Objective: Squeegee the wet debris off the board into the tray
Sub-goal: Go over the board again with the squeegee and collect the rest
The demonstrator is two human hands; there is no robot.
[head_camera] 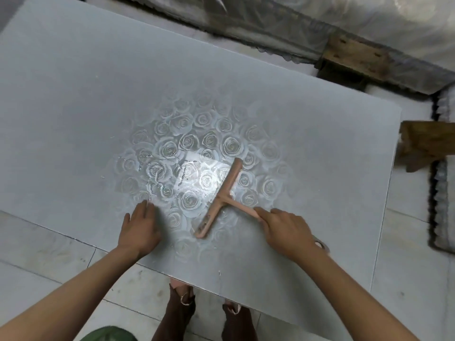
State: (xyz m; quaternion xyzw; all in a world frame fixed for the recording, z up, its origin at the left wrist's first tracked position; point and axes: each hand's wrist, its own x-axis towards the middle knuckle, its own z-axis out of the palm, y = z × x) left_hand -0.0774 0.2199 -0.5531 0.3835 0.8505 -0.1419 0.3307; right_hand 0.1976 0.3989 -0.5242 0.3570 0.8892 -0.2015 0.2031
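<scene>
A large grey board [98, 99] lies flat before me, with a wet rose pattern [197, 148] showing through at its middle. A pink T-shaped squeegee [221, 195] rests blade-down on the wet patch, its blade running diagonally. White wet debris clings along the blade and lies in specks [157, 168] left of it. My right hand [285, 230] grips the squeegee's handle end. My left hand [141, 227] presses flat on the board, fingers straight, left of the blade. No tray is in view.
Pale tiled floor [406, 279] surrounds the board. Wooden blocks [354, 57] and a wooden piece [428, 143] sit at the right, beside plastic-wrapped material [369, 18] along the back. My feet [182, 306] stand at the board's near edge.
</scene>
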